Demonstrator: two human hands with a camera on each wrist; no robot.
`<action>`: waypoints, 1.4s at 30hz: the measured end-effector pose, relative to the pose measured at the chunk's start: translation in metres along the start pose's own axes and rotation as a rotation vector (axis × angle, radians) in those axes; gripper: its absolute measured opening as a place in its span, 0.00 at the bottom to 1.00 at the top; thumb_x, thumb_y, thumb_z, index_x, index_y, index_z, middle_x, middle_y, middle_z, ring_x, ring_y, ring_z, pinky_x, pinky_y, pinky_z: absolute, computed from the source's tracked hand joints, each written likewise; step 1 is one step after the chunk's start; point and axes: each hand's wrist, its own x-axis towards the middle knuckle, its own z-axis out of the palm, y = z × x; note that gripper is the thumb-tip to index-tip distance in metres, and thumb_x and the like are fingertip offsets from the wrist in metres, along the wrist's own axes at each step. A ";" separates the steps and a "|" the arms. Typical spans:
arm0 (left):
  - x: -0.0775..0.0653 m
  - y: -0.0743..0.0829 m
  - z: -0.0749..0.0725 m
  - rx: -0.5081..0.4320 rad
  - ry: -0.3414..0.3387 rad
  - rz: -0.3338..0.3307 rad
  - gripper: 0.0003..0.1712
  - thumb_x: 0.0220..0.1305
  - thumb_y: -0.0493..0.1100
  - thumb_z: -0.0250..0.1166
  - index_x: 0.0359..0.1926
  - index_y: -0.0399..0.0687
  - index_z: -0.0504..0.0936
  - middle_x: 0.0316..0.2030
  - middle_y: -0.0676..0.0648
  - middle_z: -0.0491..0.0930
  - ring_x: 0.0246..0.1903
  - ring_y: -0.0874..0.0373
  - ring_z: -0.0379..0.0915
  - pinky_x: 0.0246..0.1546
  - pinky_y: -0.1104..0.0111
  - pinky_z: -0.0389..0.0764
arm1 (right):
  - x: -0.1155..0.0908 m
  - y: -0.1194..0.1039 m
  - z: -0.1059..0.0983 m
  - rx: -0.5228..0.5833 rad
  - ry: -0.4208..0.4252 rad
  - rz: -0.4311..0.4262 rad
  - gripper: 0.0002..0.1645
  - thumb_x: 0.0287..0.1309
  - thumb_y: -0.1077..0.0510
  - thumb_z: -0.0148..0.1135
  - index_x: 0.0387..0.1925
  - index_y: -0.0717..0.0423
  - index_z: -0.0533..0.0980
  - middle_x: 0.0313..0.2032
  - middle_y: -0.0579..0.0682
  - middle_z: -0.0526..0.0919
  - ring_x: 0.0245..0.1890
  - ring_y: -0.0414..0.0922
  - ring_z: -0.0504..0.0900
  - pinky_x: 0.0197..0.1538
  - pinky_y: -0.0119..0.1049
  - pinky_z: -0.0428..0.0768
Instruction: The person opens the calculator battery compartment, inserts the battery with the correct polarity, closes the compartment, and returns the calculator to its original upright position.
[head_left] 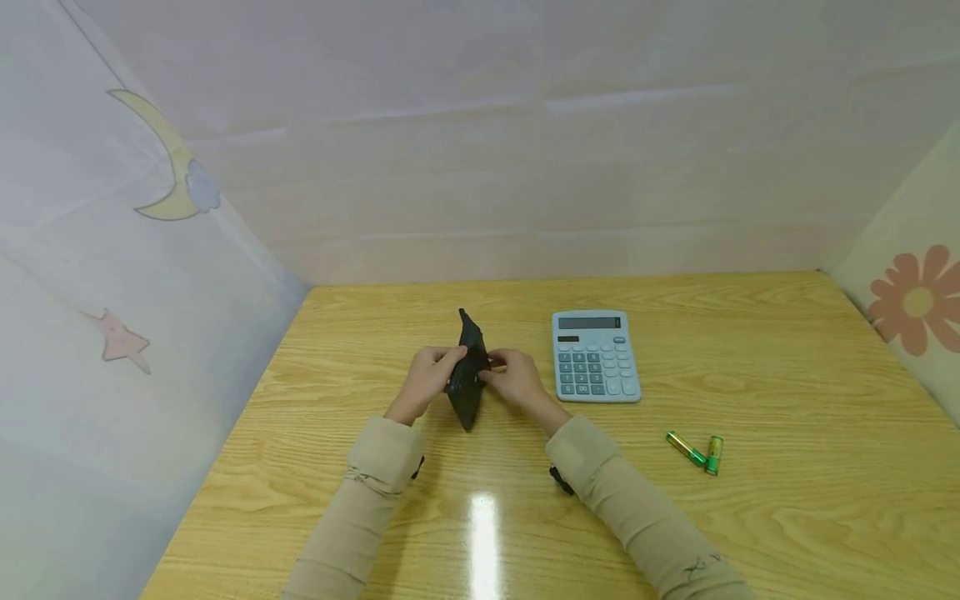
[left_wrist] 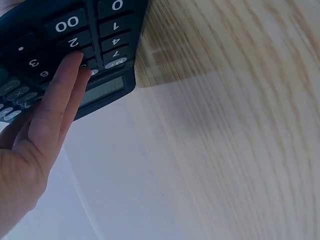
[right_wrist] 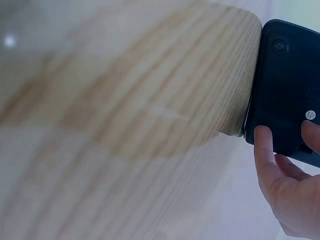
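A black calculator [head_left: 467,375] is held up on edge, tilted, above the wooden table between both hands. My left hand [head_left: 431,379] grips it from the left; in the left wrist view its fingers [left_wrist: 62,97] lie across the number keys, near the small display. From the other side my right hand [head_left: 519,382] holds it at the back. In the right wrist view one fingertip [right_wrist: 262,136] touches the back shell near its edge, and another digit presses beside a small dark notch. What lies under that digit is hidden.
A light blue calculator [head_left: 596,357] lies face up right of the hands. Two green and gold batteries, one slanted [head_left: 686,447] and one nearly upright in view [head_left: 714,455], lie on the table [head_left: 787,517] nearer the front right. Pale printed sheets [head_left: 480,167] stand around the table's back and sides.
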 end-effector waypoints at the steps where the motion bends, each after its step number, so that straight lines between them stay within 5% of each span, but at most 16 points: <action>1: 0.001 -0.001 0.000 0.001 -0.002 0.000 0.23 0.66 0.50 0.51 0.39 0.32 0.82 0.15 0.51 0.73 0.16 0.63 0.66 0.22 0.70 0.75 | 0.000 0.000 0.000 -0.002 -0.003 0.002 0.23 0.55 0.60 0.62 0.51 0.67 0.73 0.47 0.61 0.78 0.47 0.55 0.77 0.48 0.45 0.75; 13: -0.003 0.008 -0.004 0.007 -0.061 -0.012 0.24 0.69 0.48 0.48 0.35 0.28 0.79 0.12 0.53 0.66 0.14 0.63 0.62 0.21 0.70 0.70 | 0.002 0.002 0.002 -0.034 -0.026 0.060 0.25 0.55 0.57 0.62 0.52 0.67 0.73 0.48 0.61 0.77 0.49 0.54 0.75 0.50 0.45 0.73; 18: -0.002 0.006 -0.005 -0.013 -0.070 -0.019 0.24 0.70 0.48 0.47 0.41 0.29 0.79 0.17 0.51 0.72 0.19 0.63 0.69 0.25 0.71 0.73 | 0.001 0.001 0.002 -0.027 -0.033 0.067 0.25 0.55 0.57 0.62 0.52 0.67 0.72 0.48 0.61 0.77 0.49 0.54 0.75 0.50 0.45 0.73; 29: -0.002 -0.002 -0.005 -0.090 -0.071 0.010 0.24 0.69 0.45 0.43 0.39 0.29 0.78 0.26 0.46 0.79 0.24 0.61 0.74 0.28 0.69 0.75 | -0.001 0.003 0.000 -0.010 -0.051 0.088 0.26 0.54 0.57 0.62 0.53 0.67 0.72 0.48 0.61 0.77 0.51 0.55 0.74 0.51 0.46 0.72; 42: -0.001 -0.006 -0.014 -0.023 -0.085 0.046 0.23 0.72 0.42 0.38 0.31 0.34 0.76 0.22 0.48 0.73 0.21 0.59 0.67 0.26 0.69 0.70 | -0.001 0.003 -0.005 -0.087 -0.033 0.054 0.24 0.53 0.59 0.63 0.51 0.66 0.73 0.48 0.60 0.77 0.51 0.54 0.73 0.53 0.46 0.69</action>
